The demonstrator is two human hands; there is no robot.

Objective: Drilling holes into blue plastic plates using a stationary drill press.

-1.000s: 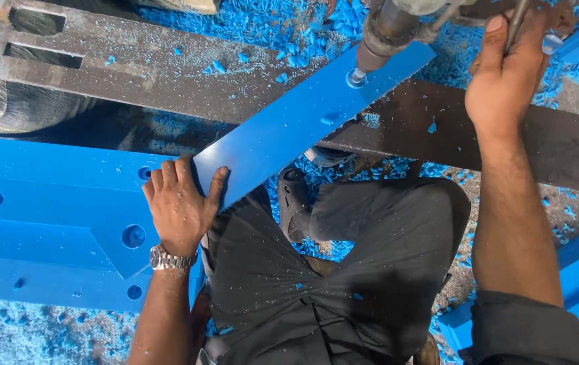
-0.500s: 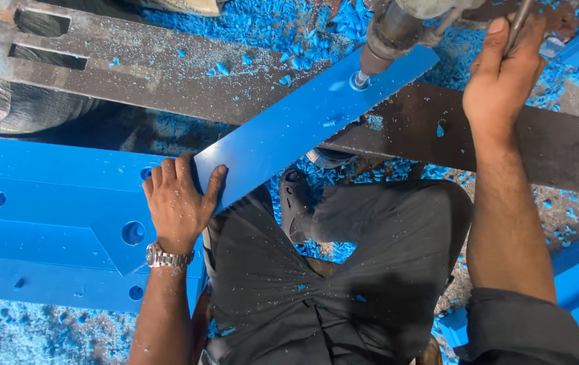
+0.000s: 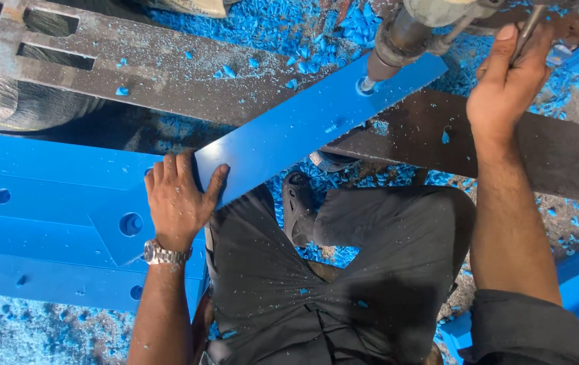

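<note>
Currently, the left hand (image 3: 178,203) lies flat and open, fingers spread, pressing down on the near end of a long blue plastic strip (image 3: 303,128). It grips nothing; it only pins the strip. The strip runs from about 8 o'clock to 2 o'clock across the view, resting on a rusted steel machine counter (image 3: 168,67). At its far end, near 1 o'clock, the drill spindle (image 3: 398,40) stands with its bit (image 3: 366,86) in contact with the strip surface, where a hole is seated at the bit tip.

The right hand (image 3: 506,88) is raised at 2 o'clock, fingers curled around a slim metal feed lever (image 3: 526,34); the grip appears closed on it.

Progress, judged from the view: a hole at the far end is under the bit; whether it is cut through cannot be told. No other hole is visible along the bare length of this strip. A stack of blue plastic plates (image 3: 46,203) at 9 o'clock already carries several round holes. Blue swarf chips (image 3: 269,23) cover the counter and floor, heaviest at 12 o'clock. A wristwatch (image 3: 164,255) sits on the left wrist.
</note>
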